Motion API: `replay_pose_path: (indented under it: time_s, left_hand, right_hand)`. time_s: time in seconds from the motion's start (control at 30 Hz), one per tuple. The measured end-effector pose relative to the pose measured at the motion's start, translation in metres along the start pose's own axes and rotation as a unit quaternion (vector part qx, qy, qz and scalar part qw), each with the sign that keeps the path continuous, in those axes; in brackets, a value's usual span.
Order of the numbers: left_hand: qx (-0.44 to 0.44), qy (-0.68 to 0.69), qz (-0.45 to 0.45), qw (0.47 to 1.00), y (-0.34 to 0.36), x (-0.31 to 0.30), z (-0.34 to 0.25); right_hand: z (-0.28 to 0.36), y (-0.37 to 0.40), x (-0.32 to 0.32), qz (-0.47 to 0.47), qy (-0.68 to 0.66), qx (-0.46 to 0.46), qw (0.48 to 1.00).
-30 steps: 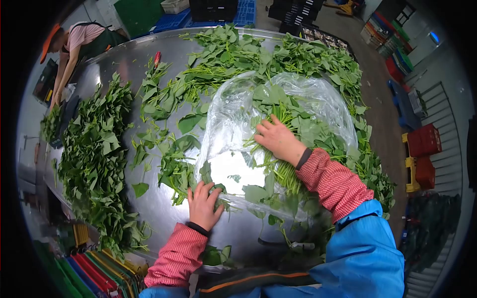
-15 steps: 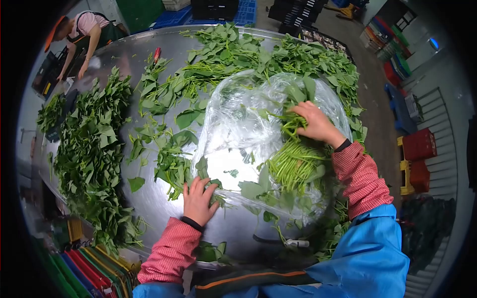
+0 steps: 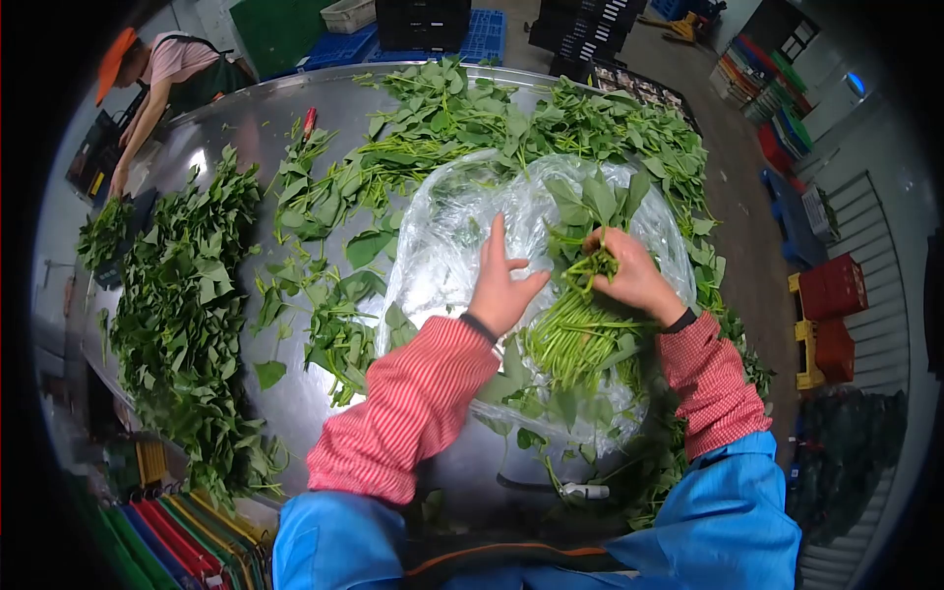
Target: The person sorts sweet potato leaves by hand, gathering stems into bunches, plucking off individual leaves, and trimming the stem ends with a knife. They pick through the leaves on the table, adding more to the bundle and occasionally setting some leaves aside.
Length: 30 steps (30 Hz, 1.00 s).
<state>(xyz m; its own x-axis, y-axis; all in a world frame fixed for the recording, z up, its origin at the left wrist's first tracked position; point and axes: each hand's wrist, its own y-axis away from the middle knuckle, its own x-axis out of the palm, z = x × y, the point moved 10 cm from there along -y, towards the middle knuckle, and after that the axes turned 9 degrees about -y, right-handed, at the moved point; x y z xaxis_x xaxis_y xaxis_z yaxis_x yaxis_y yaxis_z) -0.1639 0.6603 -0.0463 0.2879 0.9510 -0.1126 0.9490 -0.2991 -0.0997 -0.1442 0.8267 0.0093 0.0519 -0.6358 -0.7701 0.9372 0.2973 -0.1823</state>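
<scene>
My right hand [image 3: 637, 280] is closed around a small bunch of leafy greens [image 3: 602, 202], its leaves pointing away from me. Just below lies a larger bundle of cut green stems [image 3: 580, 339], resting on a clear plastic bag [image 3: 438, 231]. Over the middle of the bag hovers my left hand [image 3: 500, 295], fingers spread and holding nothing. The bag is spread out and crumpled on the metal table [image 3: 285, 423]. Loose leaves and stems lie to its left.
Heaped greens [image 3: 187, 315] run down the left side, and more greens [image 3: 472, 118] line the far edge. A white-handled tool [image 3: 585, 490] lies near me, and a red-handled object [image 3: 310, 120] lies farther off. A co-worker [image 3: 177, 74] leans over the far left corner.
My left hand has left the near edge of the bag and moved up and right over its middle. My right hand still grips the bunch, slightly lower. The co-worker's arm has shifted left.
</scene>
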Motion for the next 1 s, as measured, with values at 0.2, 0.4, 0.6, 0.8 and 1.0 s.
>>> replay_pose_path:
  time_s: [0.2,0.4,0.6,0.8,1.0]
  left_hand:
    - [-0.054,0.133,0.017,0.989,-0.016,0.050,0.027]
    - [-0.085,0.156,-0.096,0.979,0.004,0.034,0.032]
    - [-0.111,0.135,-0.080,0.981,0.016,0.017,0.036]
    - [-0.067,0.135,-0.048,0.987,0.005,0.062,0.016]
    - [-0.074,0.061,-0.018,0.995,0.012,0.058,0.019]
  right_hand:
    - [0.009,0.002,0.021,0.071,0.038,0.005,0.997]
    - [0.023,0.001,0.039,0.028,0.094,-0.106,0.990]
    - [-0.043,-0.004,-0.024,-0.032,-0.028,0.060,0.997]
    - [-0.016,-0.001,-0.006,0.028,0.007,0.055,0.998]
    - [0.006,0.008,0.017,0.030,0.046,-0.017,0.998]
